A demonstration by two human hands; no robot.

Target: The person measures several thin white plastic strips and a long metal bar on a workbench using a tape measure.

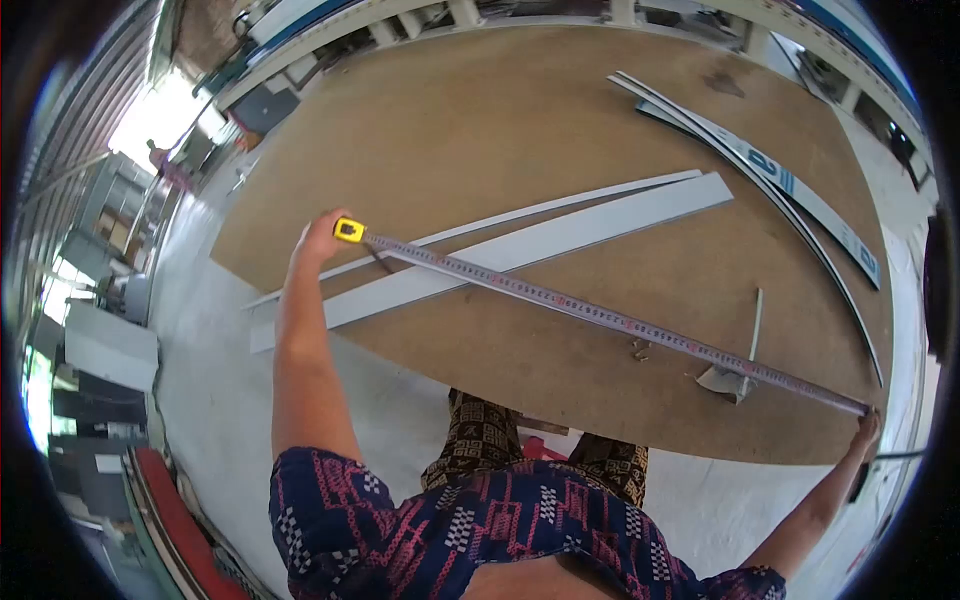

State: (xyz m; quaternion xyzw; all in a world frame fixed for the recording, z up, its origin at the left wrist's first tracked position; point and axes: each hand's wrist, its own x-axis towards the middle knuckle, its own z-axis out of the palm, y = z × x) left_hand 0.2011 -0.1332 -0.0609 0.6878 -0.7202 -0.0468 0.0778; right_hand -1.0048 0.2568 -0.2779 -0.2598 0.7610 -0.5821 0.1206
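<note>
A yellow tape measure (pixel 349 230) is gripped in my left hand (pixel 322 236) over the left part of the brown board table (pixel 480 110). Its long metal blade (pixel 600 314) is pulled out and slants down to the right, where my right hand (pixel 868 428) pinches the far end near the table's right edge. Under the blade lies a wide pale strip (pixel 540 245), with a thinner strip (pixel 480 222) beside it. A small metal scrap piece (pixel 728 381) lies partly beneath the blade toward the right.
Curved long strips (pixel 770 175), one with blue print, lie at the table's upper right. A machine frame (pixel 540 12) runs along the far side. Several tiny bits (pixel 640 350) rest near the blade. A person (pixel 165 165) is far off at the upper left.
</note>
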